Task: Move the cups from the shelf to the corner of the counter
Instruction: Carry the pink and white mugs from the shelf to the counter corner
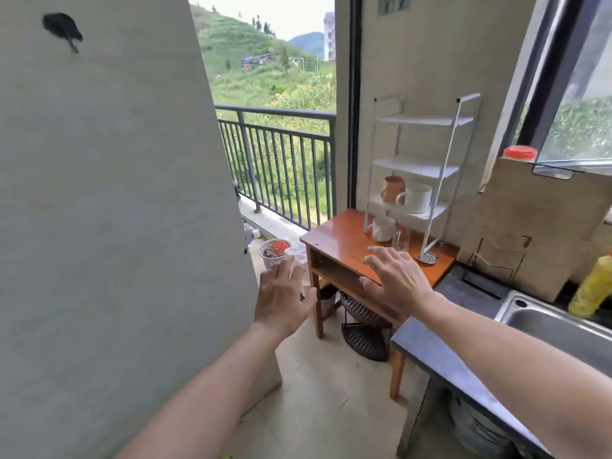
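Note:
A white metal shelf rack (445,160) stands on a small orange-brown wooden table (334,238). On its lowest tier sit a terracotta cup (393,189) and a white mug (416,198). Below, on the tabletop, stand another white cup (383,228) and a clear glass (400,237). My left hand (281,299) hovers with fingers spread, left of the table and holding nothing. My right hand (395,281) is stretched out open over the table's front edge, short of the cups.
A grey wall (116,210) fills the left. A dark counter (440,356) with a steel sink (559,323) and a yellow bottle (592,286) lies at the right. A metal strainer (427,258) rests on the table; black wire baskets (364,326) sit beneath. A balcony railing (275,154) stands behind.

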`<action>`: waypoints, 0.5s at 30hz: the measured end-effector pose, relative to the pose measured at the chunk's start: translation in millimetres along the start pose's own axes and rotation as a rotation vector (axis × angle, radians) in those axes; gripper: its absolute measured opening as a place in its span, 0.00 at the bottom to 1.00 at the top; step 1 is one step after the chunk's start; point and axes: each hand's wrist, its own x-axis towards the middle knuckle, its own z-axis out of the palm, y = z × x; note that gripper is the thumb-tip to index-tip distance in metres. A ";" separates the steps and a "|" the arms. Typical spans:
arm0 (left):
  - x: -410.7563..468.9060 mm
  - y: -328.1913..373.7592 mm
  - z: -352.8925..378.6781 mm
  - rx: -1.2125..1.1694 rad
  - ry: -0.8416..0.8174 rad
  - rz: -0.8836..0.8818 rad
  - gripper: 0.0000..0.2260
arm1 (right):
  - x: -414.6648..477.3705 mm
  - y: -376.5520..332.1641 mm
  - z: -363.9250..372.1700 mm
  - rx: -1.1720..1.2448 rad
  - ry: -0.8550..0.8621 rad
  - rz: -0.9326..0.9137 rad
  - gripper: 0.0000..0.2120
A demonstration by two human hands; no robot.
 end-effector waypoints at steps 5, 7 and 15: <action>91.0 -32.6 25.3 -0.037 -0.032 0.089 0.19 | 68.7 31.1 20.1 -0.019 0.022 0.140 0.20; 121.6 -39.6 40.3 -0.057 -0.063 0.097 0.19 | 87.9 44.7 29.7 -0.017 0.019 0.185 0.20; 229.6 -38.6 126.8 -0.100 -0.110 0.185 0.19 | 154.6 122.4 95.6 -0.074 -0.039 0.323 0.16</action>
